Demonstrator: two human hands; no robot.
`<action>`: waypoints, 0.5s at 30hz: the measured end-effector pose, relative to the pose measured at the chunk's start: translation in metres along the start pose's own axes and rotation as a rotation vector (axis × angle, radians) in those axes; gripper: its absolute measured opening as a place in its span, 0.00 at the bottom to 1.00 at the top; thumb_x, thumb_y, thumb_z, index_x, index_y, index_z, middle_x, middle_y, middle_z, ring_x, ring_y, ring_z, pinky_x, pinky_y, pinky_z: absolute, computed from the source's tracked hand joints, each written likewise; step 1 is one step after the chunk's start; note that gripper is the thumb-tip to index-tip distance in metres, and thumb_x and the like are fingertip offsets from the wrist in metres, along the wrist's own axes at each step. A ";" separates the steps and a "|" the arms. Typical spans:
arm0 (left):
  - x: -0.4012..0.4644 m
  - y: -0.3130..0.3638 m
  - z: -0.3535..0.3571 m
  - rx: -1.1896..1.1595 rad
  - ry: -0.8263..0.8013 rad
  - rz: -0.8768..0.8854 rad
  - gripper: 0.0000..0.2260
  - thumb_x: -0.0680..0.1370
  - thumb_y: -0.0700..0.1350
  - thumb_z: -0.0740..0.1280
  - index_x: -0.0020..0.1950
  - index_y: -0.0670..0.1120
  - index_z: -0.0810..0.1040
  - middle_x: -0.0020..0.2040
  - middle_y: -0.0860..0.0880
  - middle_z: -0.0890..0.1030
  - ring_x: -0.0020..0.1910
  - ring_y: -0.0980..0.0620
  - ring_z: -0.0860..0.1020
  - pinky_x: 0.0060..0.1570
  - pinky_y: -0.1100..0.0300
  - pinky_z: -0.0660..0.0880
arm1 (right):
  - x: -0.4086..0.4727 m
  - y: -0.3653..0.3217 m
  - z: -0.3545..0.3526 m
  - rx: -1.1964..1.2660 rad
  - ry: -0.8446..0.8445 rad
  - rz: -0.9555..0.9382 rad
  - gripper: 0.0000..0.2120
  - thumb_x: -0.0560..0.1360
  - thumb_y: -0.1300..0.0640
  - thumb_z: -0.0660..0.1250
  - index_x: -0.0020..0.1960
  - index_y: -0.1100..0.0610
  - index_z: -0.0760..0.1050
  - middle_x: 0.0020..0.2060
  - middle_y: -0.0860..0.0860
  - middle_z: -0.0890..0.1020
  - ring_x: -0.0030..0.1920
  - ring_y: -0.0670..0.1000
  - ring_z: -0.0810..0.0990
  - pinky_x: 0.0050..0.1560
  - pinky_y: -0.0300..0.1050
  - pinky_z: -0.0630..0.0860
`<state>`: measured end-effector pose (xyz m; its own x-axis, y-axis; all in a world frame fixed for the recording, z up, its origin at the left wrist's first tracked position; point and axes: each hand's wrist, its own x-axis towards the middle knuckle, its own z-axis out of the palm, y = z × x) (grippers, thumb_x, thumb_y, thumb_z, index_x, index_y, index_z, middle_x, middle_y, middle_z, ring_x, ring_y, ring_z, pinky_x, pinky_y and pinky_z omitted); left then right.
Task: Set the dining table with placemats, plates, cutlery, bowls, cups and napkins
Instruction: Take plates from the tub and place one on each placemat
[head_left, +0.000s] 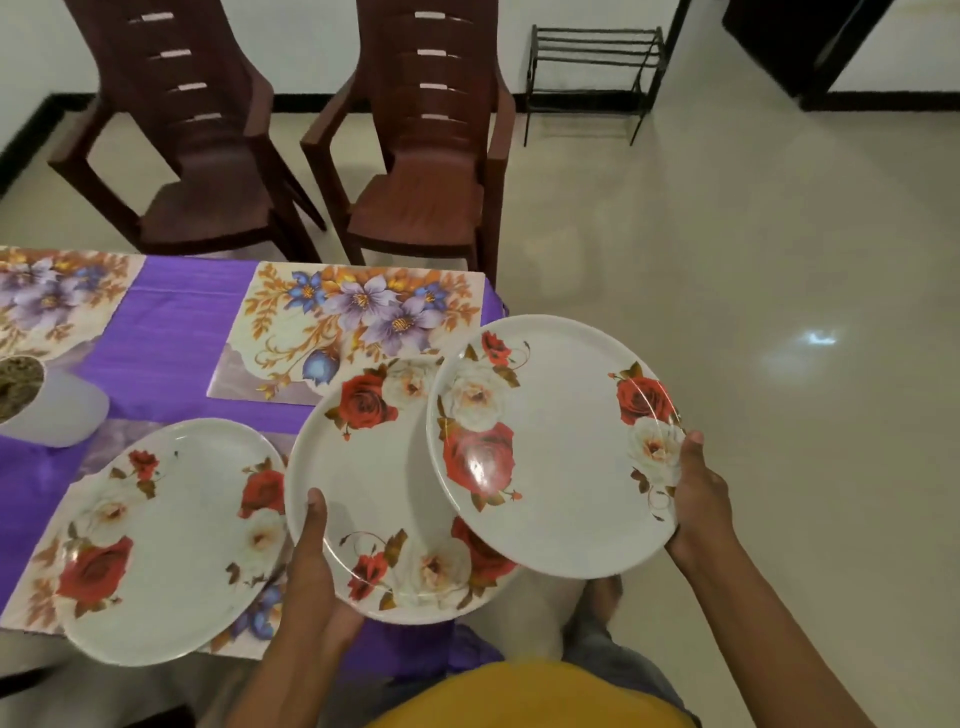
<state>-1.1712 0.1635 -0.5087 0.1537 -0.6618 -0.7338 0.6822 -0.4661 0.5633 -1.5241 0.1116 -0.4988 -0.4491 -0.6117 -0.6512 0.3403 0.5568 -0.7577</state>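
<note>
Plate setting: one rose plate (550, 447) is pinched at its rim by the right hand (698, 499), another plate (384, 499) by the left hand (311, 566); ahead of both lies the bare placemat (353, 322), onto which a plate is best lowered flat and centred

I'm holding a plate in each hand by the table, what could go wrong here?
1. The right hand pinches the right plate at its rim, out over the floor; a slip would likely drop it.
2. It overlaps the left plate; they may knock.
3. The set plate overhangs the table's near edge.
</note>
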 end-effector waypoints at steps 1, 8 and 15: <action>0.000 -0.013 0.013 -0.030 0.020 -0.008 0.31 0.79 0.66 0.62 0.77 0.50 0.73 0.63 0.40 0.83 0.56 0.38 0.83 0.41 0.46 0.85 | 0.015 -0.013 -0.010 -0.023 -0.022 0.005 0.29 0.82 0.36 0.58 0.53 0.62 0.81 0.34 0.57 0.85 0.30 0.51 0.83 0.39 0.46 0.79; -0.018 -0.083 0.094 -0.224 0.060 0.069 0.26 0.82 0.65 0.64 0.76 0.54 0.74 0.70 0.44 0.80 0.70 0.38 0.77 0.72 0.35 0.69 | 0.086 -0.092 -0.057 -0.196 -0.144 -0.053 0.33 0.82 0.34 0.57 0.52 0.65 0.82 0.32 0.59 0.84 0.27 0.52 0.80 0.30 0.41 0.75; -0.017 -0.108 0.162 -0.199 0.083 0.114 0.25 0.82 0.65 0.61 0.73 0.54 0.75 0.63 0.44 0.85 0.56 0.42 0.86 0.53 0.40 0.83 | 0.121 -0.149 -0.075 -0.243 -0.209 -0.098 0.31 0.82 0.34 0.57 0.54 0.61 0.83 0.37 0.59 0.86 0.30 0.51 0.83 0.35 0.43 0.77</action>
<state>-1.3632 0.1302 -0.4952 0.2902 -0.6488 -0.7035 0.7832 -0.2614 0.5642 -1.6916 -0.0033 -0.4614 -0.2820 -0.7570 -0.5895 0.0856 0.5921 -0.8013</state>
